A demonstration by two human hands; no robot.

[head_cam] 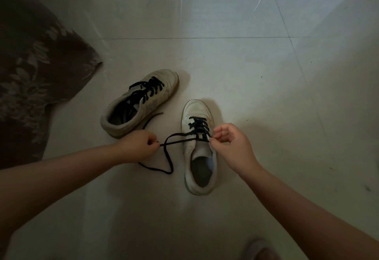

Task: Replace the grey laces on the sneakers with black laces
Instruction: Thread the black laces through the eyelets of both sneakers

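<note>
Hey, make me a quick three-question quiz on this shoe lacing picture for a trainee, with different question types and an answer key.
1. True or false: the left hand pinches the black lace.
2. Multiple choice: the right hand is at A) the far sneaker, B) the near sneaker, C) the patterned cloth.
3. Fill the gap: both sneakers stand on the tiled ____.

Key: 1 true; 2 B; 3 floor.
</note>
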